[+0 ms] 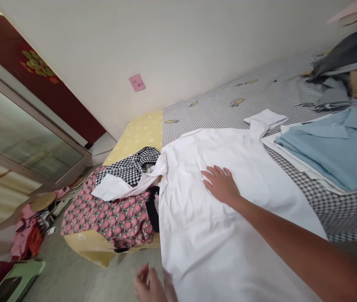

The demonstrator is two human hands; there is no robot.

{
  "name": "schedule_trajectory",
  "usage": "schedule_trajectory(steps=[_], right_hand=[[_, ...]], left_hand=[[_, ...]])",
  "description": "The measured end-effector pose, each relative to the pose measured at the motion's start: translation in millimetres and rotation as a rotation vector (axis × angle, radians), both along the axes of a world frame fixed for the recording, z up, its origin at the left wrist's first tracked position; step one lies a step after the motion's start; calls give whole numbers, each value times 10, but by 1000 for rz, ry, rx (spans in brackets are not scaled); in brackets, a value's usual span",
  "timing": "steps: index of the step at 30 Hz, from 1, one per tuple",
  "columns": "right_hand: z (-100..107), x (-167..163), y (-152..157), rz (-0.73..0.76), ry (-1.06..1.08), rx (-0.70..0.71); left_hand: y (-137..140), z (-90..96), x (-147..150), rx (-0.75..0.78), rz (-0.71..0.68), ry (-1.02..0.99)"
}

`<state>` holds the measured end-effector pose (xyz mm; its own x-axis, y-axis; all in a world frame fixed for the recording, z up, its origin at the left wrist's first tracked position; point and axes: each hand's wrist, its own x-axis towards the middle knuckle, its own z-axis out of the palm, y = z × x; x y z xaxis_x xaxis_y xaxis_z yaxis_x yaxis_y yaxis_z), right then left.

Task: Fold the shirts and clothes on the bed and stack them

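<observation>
A white long-sleeved shirt (194,205) lies spread over the bed, its lower part hanging past the near edge toward me. One sleeve (112,187) stretches left over patterned clothes, and the other (260,121) is bent at the upper right. My right hand (222,184) rests flat on the shirt's middle, fingers spread. Low in the view, my left hand (150,284) is beside the shirt's left edge, its fingers loosely curled and apart with nothing visible in them. Whether it touches the cloth I cannot tell.
Folded light-blue clothing (339,147) lies on the right, with a dark pile of clothes (351,50) behind it. To the left are a floral garment (112,218) and a black-and-white checked cloth (131,167). A green stool (29,277) stands on the floor.
</observation>
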<state>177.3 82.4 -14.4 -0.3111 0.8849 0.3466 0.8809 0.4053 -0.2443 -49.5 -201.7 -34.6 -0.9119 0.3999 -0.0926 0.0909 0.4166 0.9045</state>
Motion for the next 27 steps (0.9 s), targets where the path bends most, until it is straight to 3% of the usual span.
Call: schedule_trajectory(steps=[1, 3, 5, 9, 12, 14, 17, 27], right_hand=[[2, -1, 1, 1, 1, 1], [17, -4, -1, 2, 3, 1], [39, -6, -6, 1, 3, -5], [75, -9, -14, 7, 4, -4], [78, -8, -14, 10, 14, 10], [72, -7, -13, 12, 15, 7], [62, -7, -12, 12, 9, 0], [46, -3, -13, 21, 21, 2]], left_hand=[[176, 94, 41, 23, -9, 126], [563, 287, 216, 61, -247, 451], [953, 453, 461, 42, -492, 653], [1627, 621, 810, -218, -943, 735], [1986, 622, 785, -469, -1145, 731], [2147, 602, 677, -548, -1153, 849], [2302, 583, 507, -613, -1043, 965], [2698, 500, 374, -599, -751, 880]])
